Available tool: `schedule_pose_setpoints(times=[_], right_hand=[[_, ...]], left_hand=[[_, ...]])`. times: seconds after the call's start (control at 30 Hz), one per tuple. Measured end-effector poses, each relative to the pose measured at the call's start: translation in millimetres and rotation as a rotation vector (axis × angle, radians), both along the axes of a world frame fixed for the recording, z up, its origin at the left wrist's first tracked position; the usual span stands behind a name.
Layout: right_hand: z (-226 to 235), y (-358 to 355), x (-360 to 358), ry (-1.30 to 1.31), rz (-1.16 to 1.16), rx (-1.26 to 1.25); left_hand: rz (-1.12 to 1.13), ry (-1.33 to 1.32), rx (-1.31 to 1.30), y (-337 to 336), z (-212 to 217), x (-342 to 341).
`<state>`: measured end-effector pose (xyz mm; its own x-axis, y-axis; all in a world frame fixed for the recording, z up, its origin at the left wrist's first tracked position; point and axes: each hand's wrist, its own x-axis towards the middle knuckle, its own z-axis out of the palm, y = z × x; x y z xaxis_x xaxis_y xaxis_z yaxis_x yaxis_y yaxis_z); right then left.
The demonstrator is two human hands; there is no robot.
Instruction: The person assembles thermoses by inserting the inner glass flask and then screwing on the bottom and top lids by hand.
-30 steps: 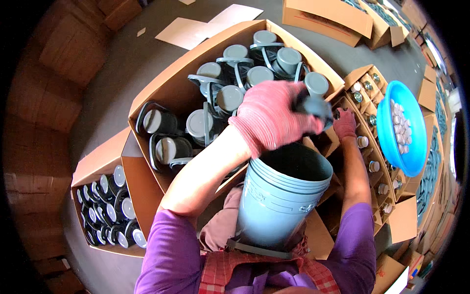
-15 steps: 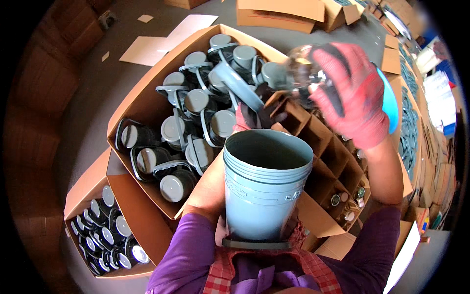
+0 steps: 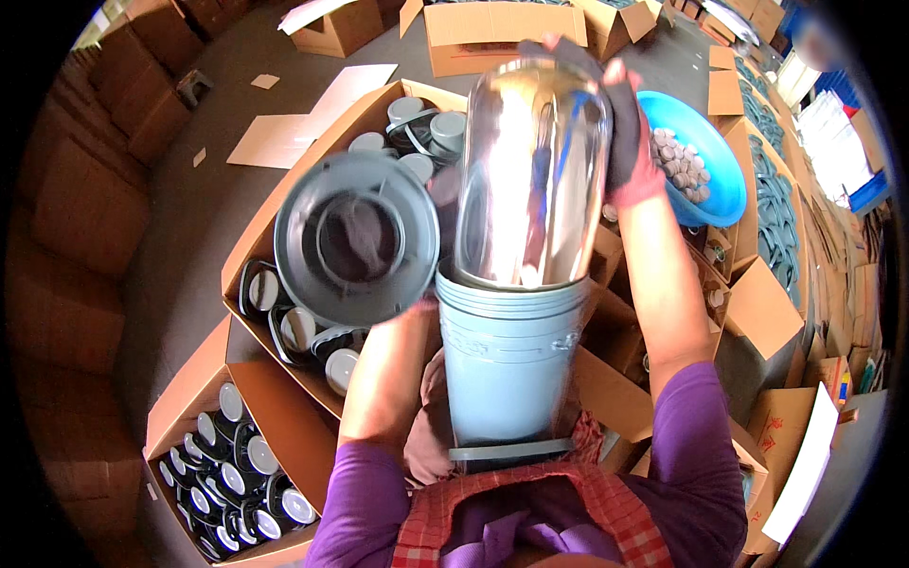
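Observation:
A silvery glass flask liner (image 3: 530, 180) stands with its lower end in the mouth of a blue-grey plastic flask casing (image 3: 511, 364). My right hand (image 3: 620, 133), in a red and black glove, is closed around the liner's top and right side. The casing rests upright against my lap. To its left is a round grey plastic flask collar (image 3: 308, 227) with a wide central opening, slightly blurred. My left hand (image 3: 443, 194) grips this collar; most of its fingers are hidden behind the collar and liner.
An open carton (image 3: 256, 222) of grey-lidded parts with handles lies ahead left, another carton (image 3: 275, 388) of dark parts below it. At right, a blue basin (image 3: 724, 175) holds many small round pieces. A divided carton (image 3: 615, 393) sits behind the casing.
My right hand has brought the liner leftward from the divided carton's far side into the casing's mouth. The collar in my left hand has swung left and turned its round face up.

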<state>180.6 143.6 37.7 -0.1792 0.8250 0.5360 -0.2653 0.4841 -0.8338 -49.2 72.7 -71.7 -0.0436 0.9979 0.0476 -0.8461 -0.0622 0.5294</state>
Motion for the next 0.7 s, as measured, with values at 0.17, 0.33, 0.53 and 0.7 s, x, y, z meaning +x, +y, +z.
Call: schedule_pose_setpoints(times=[0.17,0.33,0.53,0.7], right_hand=[[-29.8,-53.8,-1.0,-0.024,0.622,-0.344],[-13.0,-60.4,-7.2,-0.713,0.691,0.000],[-32.2,-69.4,1.1,-0.200,0.346,-0.419],[-79.1,-86.9,-18.0,0.254,0.284,-0.328]], left_hand=[[-0.087,-0.041,0.001,-45.3,1.3,-4.3],[-0.006,-0.047,0.036,-22.6,27.7,-41.9],[0.602,0.541,0.296,-39.1,47.5,-17.7],[0.195,1.004,0.705,-47.6,61.0,8.8]])
